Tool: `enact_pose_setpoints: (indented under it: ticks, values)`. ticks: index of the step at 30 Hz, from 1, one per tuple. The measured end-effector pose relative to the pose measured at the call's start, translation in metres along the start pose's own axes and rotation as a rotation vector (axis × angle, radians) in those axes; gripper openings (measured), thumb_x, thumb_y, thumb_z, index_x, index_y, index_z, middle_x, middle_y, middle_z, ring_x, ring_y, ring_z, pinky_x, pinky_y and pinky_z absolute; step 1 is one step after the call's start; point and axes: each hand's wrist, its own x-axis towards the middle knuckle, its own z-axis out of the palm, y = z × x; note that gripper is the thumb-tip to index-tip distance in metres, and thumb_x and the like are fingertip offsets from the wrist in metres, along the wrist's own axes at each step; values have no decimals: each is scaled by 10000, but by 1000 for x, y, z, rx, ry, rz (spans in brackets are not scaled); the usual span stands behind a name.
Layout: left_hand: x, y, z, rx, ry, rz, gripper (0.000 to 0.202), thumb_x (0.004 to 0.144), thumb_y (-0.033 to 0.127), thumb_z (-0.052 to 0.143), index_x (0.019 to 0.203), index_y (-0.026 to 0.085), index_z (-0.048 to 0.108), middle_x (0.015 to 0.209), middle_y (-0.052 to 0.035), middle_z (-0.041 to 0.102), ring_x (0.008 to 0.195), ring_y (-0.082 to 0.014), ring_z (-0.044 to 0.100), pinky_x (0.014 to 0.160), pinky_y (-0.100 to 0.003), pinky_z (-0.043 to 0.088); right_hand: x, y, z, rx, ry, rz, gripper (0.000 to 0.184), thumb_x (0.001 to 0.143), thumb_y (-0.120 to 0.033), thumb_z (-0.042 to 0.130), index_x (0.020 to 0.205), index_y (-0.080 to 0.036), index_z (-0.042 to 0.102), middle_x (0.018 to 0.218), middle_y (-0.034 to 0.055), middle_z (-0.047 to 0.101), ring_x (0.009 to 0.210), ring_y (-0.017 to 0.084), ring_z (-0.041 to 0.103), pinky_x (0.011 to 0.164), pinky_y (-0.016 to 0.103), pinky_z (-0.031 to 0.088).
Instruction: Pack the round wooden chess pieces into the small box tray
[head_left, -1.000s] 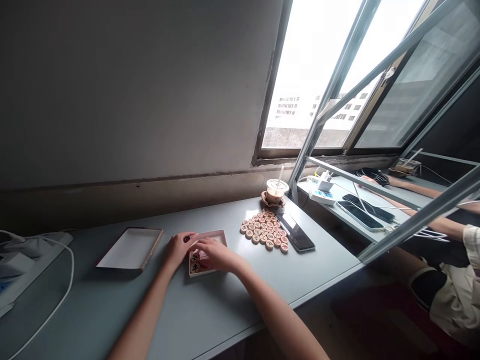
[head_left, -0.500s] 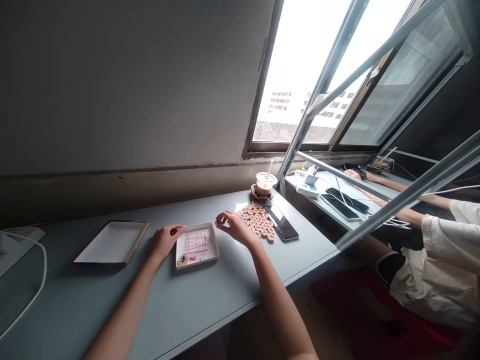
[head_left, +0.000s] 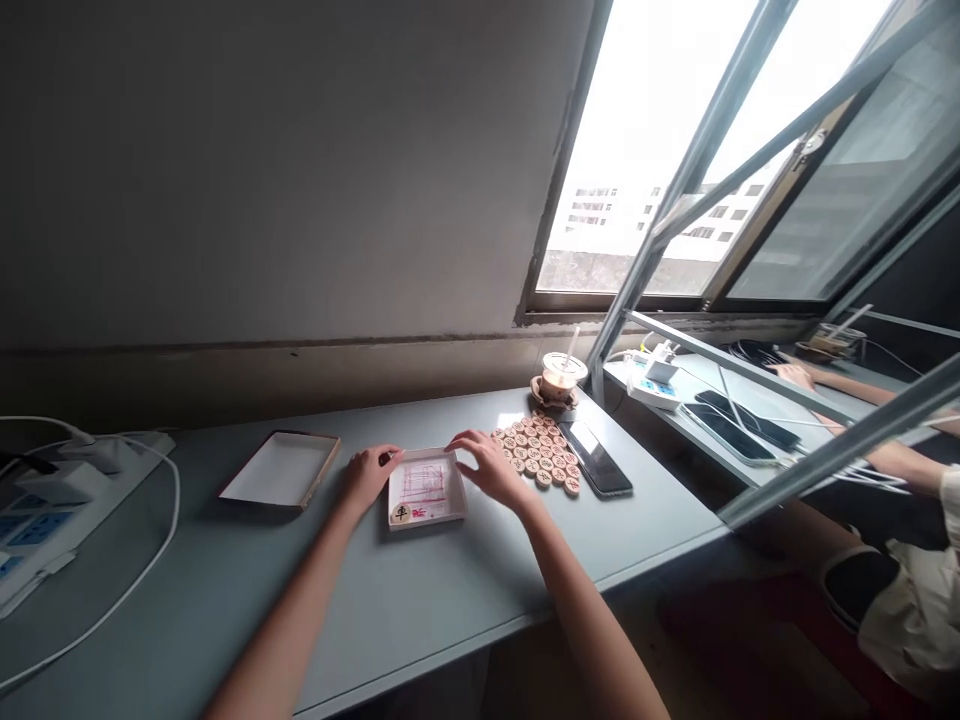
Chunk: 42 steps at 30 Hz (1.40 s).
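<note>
A small white box [head_left: 429, 488] with a red-printed sheet inside lies on the grey desk [head_left: 420, 610]. One round wooden chess piece [head_left: 401, 513] sits in its near left corner. My left hand [head_left: 367, 476] grips the box's left edge with curled fingers. My right hand [head_left: 489, 466] rests at the box's right edge with its fingers stretched out and nothing in them. Just right of that hand lies a flat cluster of several wooden chess pieces [head_left: 541, 454].
The box lid [head_left: 281, 470] lies to the left. A dark phone [head_left: 597, 460] lies beside the pieces, with a drink cup and straw [head_left: 559, 376] behind them. A power strip with white cables [head_left: 37, 510] is at far left. Another person's arm [head_left: 840, 385] rests on the neighbouring desk.
My right hand came out of the box, reached toward the pile of pieces, then drew back to the box's right edge. One piece now lies in the box. The view shifted.
</note>
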Motion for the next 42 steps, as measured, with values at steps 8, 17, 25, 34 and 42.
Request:
enact_pose_setpoints:
  ticks: [8,17,25,34,42]
  values:
    - [-1,1,-1,-18,22,-11,301,846,400,490,900,202,710,964,-81,724,893,-224,640,804,-297,454,28,-56,35,193,-501,-229,266,735,-85,683,969,-212,684,979,36,623,883,161,612,798,255,479]
    - [-1,4,-1,10,4,12,291,865,376,479,896,199,707,927,-64,726,817,-201,629,736,-280,423,26,9,6,90,32,34,158,848,-292,614,981,-211,641,1026,58,581,1016,196,529,891,338,433]
    - [-2,4,-1,-23,-15,38,309,862,388,448,913,211,697,949,-61,722,841,-216,629,744,-292,428,2,48,-7,-266,170,350,262,858,-341,570,1093,-237,621,1158,87,555,1129,287,453,938,469,369]
    - [-3,3,0,18,18,38,296,868,373,457,910,205,697,935,-64,721,826,-211,627,754,-294,428,16,-8,24,92,-94,-49,233,859,-212,582,1086,-233,631,1110,57,601,1051,190,538,923,347,419]
    - [-6,5,-3,-32,47,61,277,869,362,464,893,198,686,940,-60,718,843,-195,632,758,-268,429,12,-29,44,25,-206,-97,296,810,-112,589,1082,-215,639,1174,80,586,1160,219,489,1002,388,371]
